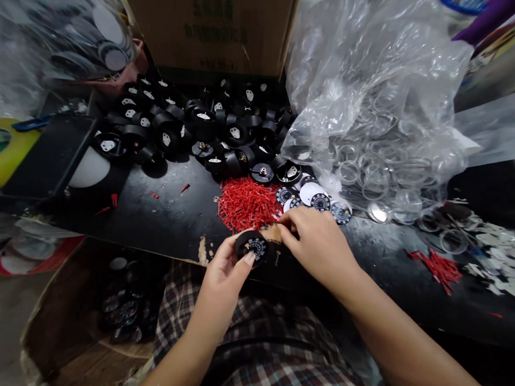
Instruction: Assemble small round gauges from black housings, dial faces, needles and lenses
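My left hand (pixel 226 273) grips a round black gauge housing (pixel 251 246) at the table's front edge, its printed dial facing up and my thumb lying on it. Just to the right, my right hand (pixel 316 241) has thumb and forefinger pinched at the right edge of a pile of small red pointers (pixel 247 202). A bit of red shows at those fingertips, too small to tell whether it is held. Behind my right hand lie loose printed dials (pixel 320 201) and white discs (pixel 311 192).
Many black housings (pixel 166 134) cover the back of the table (pixel 177 207). A clear bag of transparent rings (pixel 378 144) stands right, near white pieces (pixel 500 257) and more red pointers (pixel 440 268). A cardboard box (pixel 218 31) is behind; a basket (pixel 55 346) sits lower left.
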`<state>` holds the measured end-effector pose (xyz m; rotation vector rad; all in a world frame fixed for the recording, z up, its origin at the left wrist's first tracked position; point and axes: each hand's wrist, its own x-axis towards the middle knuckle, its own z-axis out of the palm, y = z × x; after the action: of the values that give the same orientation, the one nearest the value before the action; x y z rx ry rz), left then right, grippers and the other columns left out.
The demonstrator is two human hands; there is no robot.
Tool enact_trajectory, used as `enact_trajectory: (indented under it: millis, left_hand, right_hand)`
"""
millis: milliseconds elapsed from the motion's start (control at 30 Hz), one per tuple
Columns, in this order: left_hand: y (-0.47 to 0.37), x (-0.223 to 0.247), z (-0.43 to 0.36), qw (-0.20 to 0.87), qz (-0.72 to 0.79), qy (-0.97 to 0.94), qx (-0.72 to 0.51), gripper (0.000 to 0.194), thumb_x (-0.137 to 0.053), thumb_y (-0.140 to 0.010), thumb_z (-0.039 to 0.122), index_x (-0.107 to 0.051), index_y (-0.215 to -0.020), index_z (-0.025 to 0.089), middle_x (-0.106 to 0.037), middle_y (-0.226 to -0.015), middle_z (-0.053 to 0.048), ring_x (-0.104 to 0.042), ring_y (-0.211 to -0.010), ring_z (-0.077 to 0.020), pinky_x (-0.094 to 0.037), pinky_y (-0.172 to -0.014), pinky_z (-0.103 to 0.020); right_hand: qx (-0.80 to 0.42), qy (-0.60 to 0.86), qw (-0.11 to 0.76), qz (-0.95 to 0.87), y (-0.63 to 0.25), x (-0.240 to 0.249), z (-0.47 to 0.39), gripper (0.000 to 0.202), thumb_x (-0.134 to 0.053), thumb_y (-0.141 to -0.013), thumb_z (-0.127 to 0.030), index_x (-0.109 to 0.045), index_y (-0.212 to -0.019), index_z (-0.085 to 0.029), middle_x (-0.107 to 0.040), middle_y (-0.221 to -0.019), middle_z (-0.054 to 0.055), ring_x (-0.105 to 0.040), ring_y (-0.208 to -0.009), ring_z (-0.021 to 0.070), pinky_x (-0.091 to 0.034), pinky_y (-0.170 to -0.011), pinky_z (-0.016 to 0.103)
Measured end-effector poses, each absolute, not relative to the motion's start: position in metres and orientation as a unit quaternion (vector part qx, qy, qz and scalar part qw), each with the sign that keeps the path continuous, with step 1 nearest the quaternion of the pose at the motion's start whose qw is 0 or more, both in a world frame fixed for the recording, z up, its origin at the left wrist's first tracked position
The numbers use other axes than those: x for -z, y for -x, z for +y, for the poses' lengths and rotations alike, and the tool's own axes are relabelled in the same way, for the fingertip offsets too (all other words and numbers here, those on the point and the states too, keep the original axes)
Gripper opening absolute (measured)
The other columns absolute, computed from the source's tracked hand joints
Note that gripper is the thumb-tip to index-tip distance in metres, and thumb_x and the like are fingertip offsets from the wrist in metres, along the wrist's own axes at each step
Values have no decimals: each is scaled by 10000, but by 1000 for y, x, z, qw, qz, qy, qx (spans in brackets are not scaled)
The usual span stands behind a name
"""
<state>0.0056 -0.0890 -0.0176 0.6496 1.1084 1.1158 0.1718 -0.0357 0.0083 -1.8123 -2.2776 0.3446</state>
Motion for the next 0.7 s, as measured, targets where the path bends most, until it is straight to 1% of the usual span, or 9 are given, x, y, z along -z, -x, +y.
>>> enact_trajectory:
  millis: [67,133,267,367,467,533,600,700]
  left_hand:
    - [-8,16,-89,669,481,-244,-511,216,-646,-826,277,-657,-1037,235,-694,-1043,-14,-630,-1030,-196,-495,-916,-326]
    - [-11,13,-88,676,472,-206,-527,195,-638,-828,268,-660,-1017,224,-695,-1038,-19,-635,-1014,-192,-500,-903,-323]
    - [-19,10,-84,699,436,-184,-536,201,-624,-840,267,-659,-1033,221,-708,-1041,-22,-624,-1062,-184,-472,-960,-315]
    - [-25,10,-79,705,422,-185,-540,191,-631,-835,266,-673,-1013,211,-719,-1030,-20,-630,-1055,-178,-471,-967,-302]
    - [-27,9,-76,698,434,-166,-545,198,-636,-832,260,-677,-1017,205,-723,-1033,-27,-635,-1055,-185,-487,-953,-310]
    - [-27,8,-76,700,435,-150,-547,222,-633,-836,264,-670,-1047,206,-721,-1053,-36,-632,-1074,-197,-490,-956,-328]
    - [-26,8,-77,707,428,-140,-545,234,-629,-839,267,-666,-1061,202,-717,-1078,-48,-628,-1092,-209,-490,-962,-346]
    - [-24,6,-79,714,416,-135,-546,220,-627,-843,272,-669,-1043,190,-716,-1093,-62,-629,-1101,-220,-487,-976,-367]
  right_hand:
    - [-75,614,61,-784,-168,-5,-29,149,-498,-899,-225,-610,-822,-165,-673,-846,74,-598,-830,254,-337,-731,378]
    - [-68,612,56,-786,-167,-4,-28,165,-485,-898,-215,-600,-791,-164,-670,-817,72,-598,-809,248,-329,-721,373]
    - [-161,615,126,-761,-169,-6,-37,123,-561,-852,-219,-580,-733,-190,-633,-724,15,-571,-718,195,-343,-685,334]
    - [-220,593,182,-753,-169,-7,-48,83,-569,-839,-191,-583,-758,-196,-620,-720,2,-555,-706,180,-361,-677,317]
    - [-226,575,216,-756,-168,-7,-55,20,-576,-843,-179,-592,-846,-190,-633,-792,16,-563,-777,194,-378,-731,337]
    - [-216,562,222,-767,-169,-6,-58,53,-601,-848,-205,-588,-895,-183,-637,-840,28,-565,-817,208,-377,-756,355]
    - [-192,551,220,-782,-169,-5,-59,61,-603,-860,-223,-584,-894,-177,-634,-853,38,-561,-827,220,-369,-756,366]
    - [-162,543,229,-792,-169,-5,-59,53,-556,-891,-214,-588,-877,-175,-633,-838,47,-556,-820,221,-358,-747,368]
